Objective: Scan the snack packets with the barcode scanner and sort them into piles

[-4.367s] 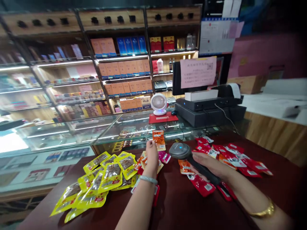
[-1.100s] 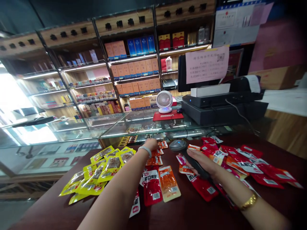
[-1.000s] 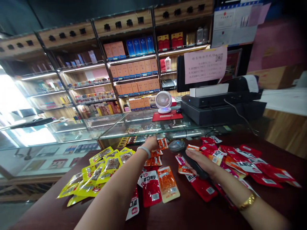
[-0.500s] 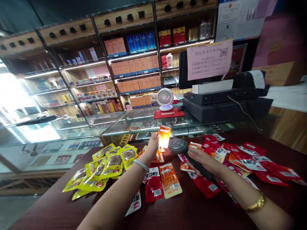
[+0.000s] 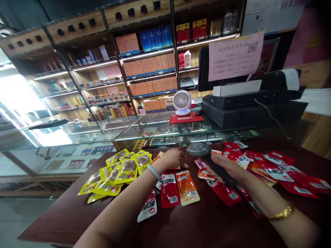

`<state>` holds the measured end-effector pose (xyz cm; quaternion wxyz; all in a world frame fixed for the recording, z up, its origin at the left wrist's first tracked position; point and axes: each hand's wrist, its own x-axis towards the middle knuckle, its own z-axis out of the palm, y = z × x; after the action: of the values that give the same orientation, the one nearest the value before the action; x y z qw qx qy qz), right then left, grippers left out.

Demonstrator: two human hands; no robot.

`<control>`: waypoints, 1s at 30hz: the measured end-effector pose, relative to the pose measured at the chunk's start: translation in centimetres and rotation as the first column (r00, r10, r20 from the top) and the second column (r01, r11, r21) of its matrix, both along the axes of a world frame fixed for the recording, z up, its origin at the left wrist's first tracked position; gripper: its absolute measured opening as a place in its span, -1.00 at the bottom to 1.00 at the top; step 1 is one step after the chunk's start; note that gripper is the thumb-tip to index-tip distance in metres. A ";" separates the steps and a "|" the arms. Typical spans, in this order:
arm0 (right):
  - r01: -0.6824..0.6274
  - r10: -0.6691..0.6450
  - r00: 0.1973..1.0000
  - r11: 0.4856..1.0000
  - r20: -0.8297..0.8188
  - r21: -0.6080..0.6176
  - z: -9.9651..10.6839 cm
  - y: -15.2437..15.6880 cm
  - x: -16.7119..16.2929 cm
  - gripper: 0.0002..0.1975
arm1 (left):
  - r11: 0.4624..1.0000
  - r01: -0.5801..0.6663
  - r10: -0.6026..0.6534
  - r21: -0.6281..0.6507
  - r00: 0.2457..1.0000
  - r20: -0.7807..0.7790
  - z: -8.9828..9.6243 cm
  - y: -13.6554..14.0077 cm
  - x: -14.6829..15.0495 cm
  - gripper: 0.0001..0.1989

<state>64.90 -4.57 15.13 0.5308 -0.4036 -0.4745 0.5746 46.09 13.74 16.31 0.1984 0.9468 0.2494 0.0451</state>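
The left hand [image 5: 174, 159], blurred, partly hides orange packets [image 5: 158, 156]; its grip is hard to tell. The sign [image 5: 235, 57] is largely illegible. The bottom edge crops the left forearm [image 5: 126, 206].

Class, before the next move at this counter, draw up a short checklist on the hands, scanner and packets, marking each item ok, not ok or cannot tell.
1. Scanner gripped in the right hand: ok.
2. Left hand free of packets: cannot tell; its fingers hide what is beneath them.
3. Front orange packet lying barcode up: ok.
4. Yellow packets kept apart from the right-hand pile: ok.
5. Packets in the right-hand pile spread without overlap: not ok; several lie across one another.
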 end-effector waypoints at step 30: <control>-0.005 0.014 0.996 0.996 0.094 -0.092 0.0 0.1 0.3 -0.53 | 0.776 -0.154 0.510 -0.612 0.723 0.466 -1.1 3.3 -2.6 -0.60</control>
<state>65.19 -4.43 15.18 0.4859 -0.4519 -0.4740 0.5787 43.48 17.09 15.19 0.5099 0.7224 0.3470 0.3125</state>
